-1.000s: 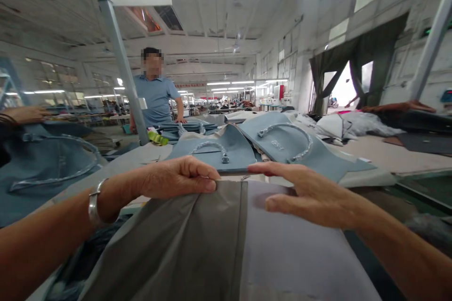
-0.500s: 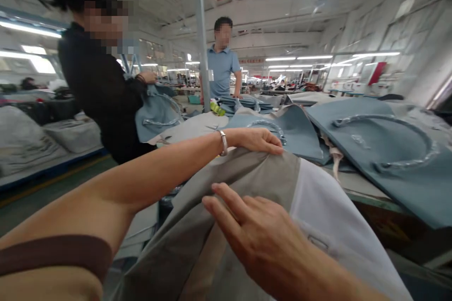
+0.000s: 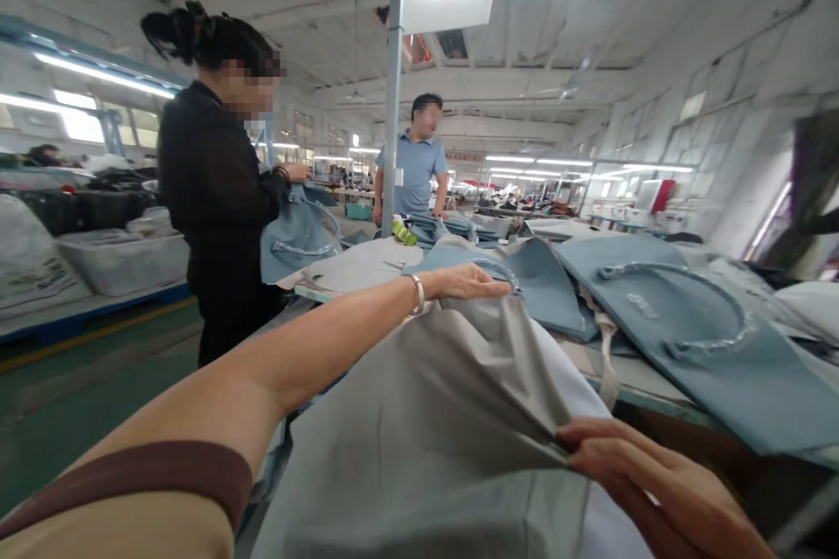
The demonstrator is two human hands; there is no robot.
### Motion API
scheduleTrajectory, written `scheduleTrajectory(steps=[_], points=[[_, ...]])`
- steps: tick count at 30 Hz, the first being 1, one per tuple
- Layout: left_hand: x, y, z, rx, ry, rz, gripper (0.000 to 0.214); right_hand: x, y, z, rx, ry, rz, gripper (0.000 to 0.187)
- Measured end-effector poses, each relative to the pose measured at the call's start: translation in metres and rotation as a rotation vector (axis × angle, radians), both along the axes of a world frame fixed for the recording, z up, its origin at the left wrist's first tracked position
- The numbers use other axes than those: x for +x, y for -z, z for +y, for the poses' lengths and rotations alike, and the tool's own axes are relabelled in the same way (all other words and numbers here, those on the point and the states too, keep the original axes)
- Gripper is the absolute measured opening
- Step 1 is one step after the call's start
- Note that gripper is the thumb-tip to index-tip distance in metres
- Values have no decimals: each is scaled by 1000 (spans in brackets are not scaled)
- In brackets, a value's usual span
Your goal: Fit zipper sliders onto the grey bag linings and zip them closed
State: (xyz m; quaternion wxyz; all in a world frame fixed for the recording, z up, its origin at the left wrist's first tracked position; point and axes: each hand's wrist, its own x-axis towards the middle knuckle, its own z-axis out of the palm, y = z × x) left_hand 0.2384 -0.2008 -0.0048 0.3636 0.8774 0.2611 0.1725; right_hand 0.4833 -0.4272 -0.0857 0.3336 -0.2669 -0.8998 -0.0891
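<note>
A grey fabric panel lies over a white layer on the table edge in front of me. My left hand, with a silver bangle on the wrist, grips the panel's far top edge. My right hand pinches the panel's near right edge, and the cloth is pulled taut in a raised fold between the two hands. Blue fabric bags with clear handles lie spread on the table just beyond.
A person in black stands at left holding a blue bag. A person in a blue shirt stands behind a steel post. White sacks and bins line the left aisle.
My view has swung left and back. My right hand moved from lying flat on the grey panel to its right edge and pinched it, lifting the cloth; my left hand kept its hold.
</note>
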Motion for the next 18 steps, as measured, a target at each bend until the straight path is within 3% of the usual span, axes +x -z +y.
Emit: scheduleTrajectory(steps=[4,7,9,12,14,16,18], points=[[-4,4,1,2,-46,-8,49,74,42,-16,-4,259,15,23],[1,9,-1,-2,-61,17,36,88,52,-25,12,325,-106,23],[8,11,-4,-15,-64,44,33,67,37,-32,104,393,-156,30],[19,10,-10,-19,-57,71,34,2,-4,-39,192,403,-41,28],[25,6,-15,-1,-46,73,37,-47,-29,-34,110,297,-69,33],[27,0,-20,27,-37,73,40,-87,-45,-20,25,375,-136,56],[26,-4,-23,43,-35,77,38,-112,-49,-5,-110,517,-202,75]])
